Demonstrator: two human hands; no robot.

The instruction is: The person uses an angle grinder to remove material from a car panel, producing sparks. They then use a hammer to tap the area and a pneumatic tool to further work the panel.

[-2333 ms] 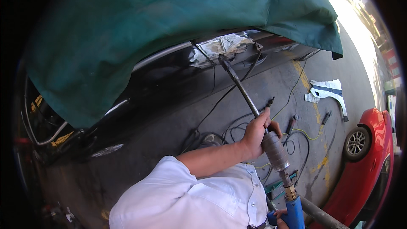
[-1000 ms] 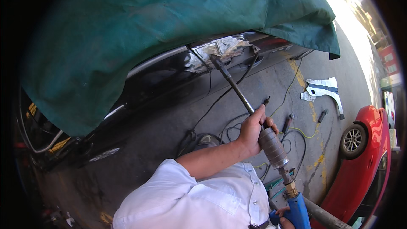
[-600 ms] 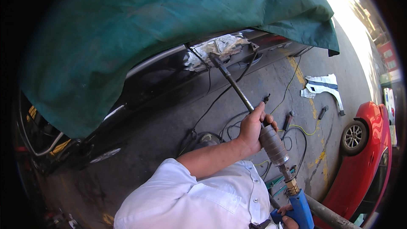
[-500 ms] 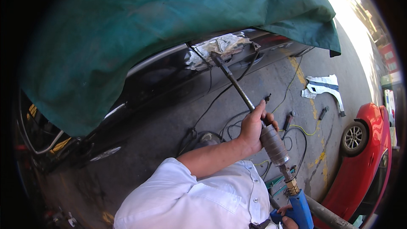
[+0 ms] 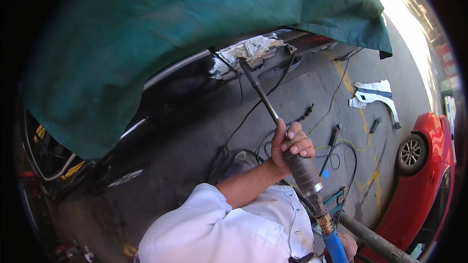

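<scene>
A slide hammer [image 5: 263,96] slants from a battered door panel down toward me. Its tip meets the torn, bare-metal patch [image 5: 258,51] on the dark car [image 5: 183,87]. My left hand [image 5: 291,148] is closed round the upper end of the ribbed cylindrical weight [image 5: 306,175], thumb along the rod. Close to the lower edge, my right hand [image 5: 349,246] is at the blue handle [image 5: 335,247] of the same tool; its fingers are mostly hidden behind the handle. A brass fitting [image 5: 325,224] joins the handle to the shaft.
A green cover [image 5: 195,14] drapes over the car. Cables and hand tools [image 5: 335,135] lie on the floor to the right, near a white cut body panel [image 5: 375,96]. A grey pole [image 5: 373,237] slants at lower right. Beyond it stands a red car [image 5: 429,180].
The slide hammer's handle end has swung left and lower in view, with both hands. My left fingers now wrap over the top of the weight. The tip stays on the damaged patch.
</scene>
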